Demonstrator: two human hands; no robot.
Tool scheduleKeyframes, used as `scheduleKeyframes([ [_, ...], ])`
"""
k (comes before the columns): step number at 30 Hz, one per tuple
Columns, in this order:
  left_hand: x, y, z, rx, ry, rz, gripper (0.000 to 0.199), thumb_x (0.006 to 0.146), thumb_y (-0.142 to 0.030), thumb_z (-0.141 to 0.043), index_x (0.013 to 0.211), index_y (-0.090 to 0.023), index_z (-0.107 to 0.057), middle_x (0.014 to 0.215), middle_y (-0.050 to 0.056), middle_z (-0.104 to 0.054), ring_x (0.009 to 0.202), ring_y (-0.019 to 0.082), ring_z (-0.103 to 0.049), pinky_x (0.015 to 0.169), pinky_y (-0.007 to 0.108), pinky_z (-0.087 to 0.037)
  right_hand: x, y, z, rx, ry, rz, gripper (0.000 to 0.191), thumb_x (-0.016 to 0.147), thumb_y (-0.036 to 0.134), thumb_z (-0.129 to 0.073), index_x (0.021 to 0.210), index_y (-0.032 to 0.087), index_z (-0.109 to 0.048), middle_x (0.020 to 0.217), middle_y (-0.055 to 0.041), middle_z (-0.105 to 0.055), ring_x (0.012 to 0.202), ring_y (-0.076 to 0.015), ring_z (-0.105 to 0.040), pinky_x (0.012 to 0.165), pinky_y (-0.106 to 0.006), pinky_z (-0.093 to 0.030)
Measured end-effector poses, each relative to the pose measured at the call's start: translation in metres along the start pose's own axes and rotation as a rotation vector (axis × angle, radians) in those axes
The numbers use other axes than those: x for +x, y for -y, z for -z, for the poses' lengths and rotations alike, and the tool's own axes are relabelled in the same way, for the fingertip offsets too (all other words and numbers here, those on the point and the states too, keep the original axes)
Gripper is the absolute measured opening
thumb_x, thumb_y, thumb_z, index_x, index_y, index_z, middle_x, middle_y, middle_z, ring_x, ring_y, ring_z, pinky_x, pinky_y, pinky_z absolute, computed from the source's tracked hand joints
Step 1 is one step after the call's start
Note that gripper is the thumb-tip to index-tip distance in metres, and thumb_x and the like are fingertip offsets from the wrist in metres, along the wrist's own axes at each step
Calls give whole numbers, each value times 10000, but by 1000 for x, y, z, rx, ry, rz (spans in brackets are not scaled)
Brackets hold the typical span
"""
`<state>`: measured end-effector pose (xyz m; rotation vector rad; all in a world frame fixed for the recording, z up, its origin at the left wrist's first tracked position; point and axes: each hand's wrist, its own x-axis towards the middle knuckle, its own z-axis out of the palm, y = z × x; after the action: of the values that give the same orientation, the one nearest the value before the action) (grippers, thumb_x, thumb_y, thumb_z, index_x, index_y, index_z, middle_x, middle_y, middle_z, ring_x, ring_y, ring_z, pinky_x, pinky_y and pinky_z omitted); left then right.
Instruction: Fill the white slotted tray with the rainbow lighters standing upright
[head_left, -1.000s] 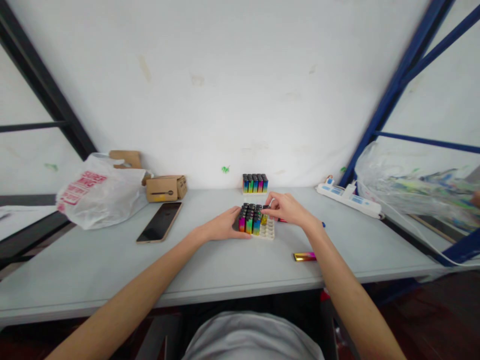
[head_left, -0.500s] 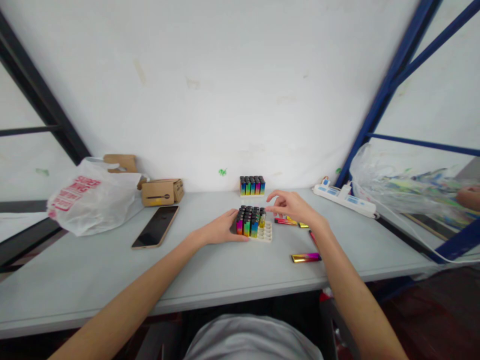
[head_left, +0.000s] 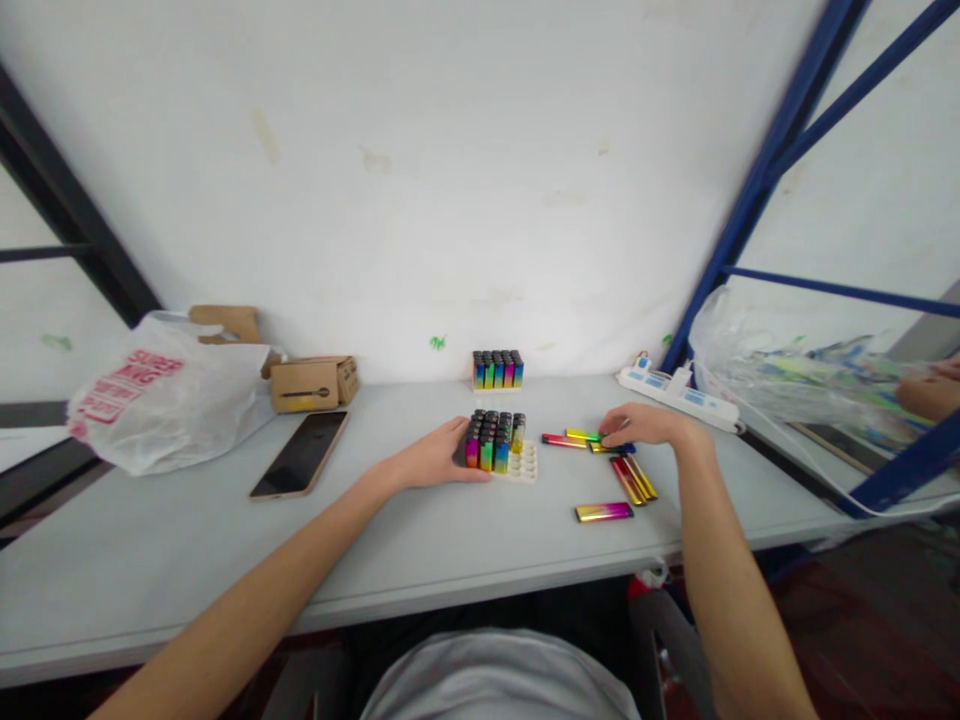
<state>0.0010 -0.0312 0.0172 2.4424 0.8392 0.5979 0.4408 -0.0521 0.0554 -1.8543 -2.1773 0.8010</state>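
Observation:
My left hand (head_left: pixel 441 455) grips the left side of a white holder (head_left: pixel 528 463), thumb along its front edge. Colourful lighters (head_left: pixel 493 442) with black tops stand upright in its left part, while the sockets at its right front have none. To the right, my right hand (head_left: pixel 641 424) reaches down with bent fingers, its fingertips closed at the end of a green-and-yellow lighter (head_left: pixel 583 435). A dark-and-yellow lighter (head_left: pixel 611 448) lies just under these fingers. Around them lie a red lighter (head_left: pixel 562 441), a red-and-gold pair (head_left: pixel 631 480) and a gold-and-purple lighter (head_left: pixel 604 512).
A second full block of lighters (head_left: pixel 498 370) stands by the wall. On the left are a phone (head_left: pixel 301 455), a small cardboard box (head_left: pixel 313 384) and a white plastic bag (head_left: pixel 176 395). A power strip (head_left: pixel 679 397) lies at right; another person's hand (head_left: pixel 930 392) shows beyond the blue frame.
My right hand has moved right, from beside the holder to the loose lighters, uncovering several of them. My left hand stays on the holder. The view has shifted slightly.

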Motion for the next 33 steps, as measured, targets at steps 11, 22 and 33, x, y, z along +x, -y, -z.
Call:
scheduleKeyframes([
  [11,1,0,0,28,26,33,831,783,-650,-862,1440,-210,-606,1431,143,-647,1302,402,-627,1160,511,-495,21,13,-17,17,-104,42,291,718,355,-825,934,171,-763,919,-95,-812,824,-243,-736,736,-313,-559],
  [22,1,5,-2,37,14,21,830,784,-666,-860,1439,-226,-602,1425,137,-648,1299,387,-629,1175,507,-480,5,66,-11,538,-572,379,446,790,595,-828,1023,221,-764,982,-86,-756,988,-281,-696,903,-446,-580],
  [33,1,-2,0,22,12,22,841,776,-632,-875,1451,-216,-594,1427,146,-636,1323,417,-611,1188,539,-462,-8,144,-39,1017,-244,472,437,922,642,-723,1153,318,-542,704,97,-514,524,-87,-443,540,-237,-483],
])
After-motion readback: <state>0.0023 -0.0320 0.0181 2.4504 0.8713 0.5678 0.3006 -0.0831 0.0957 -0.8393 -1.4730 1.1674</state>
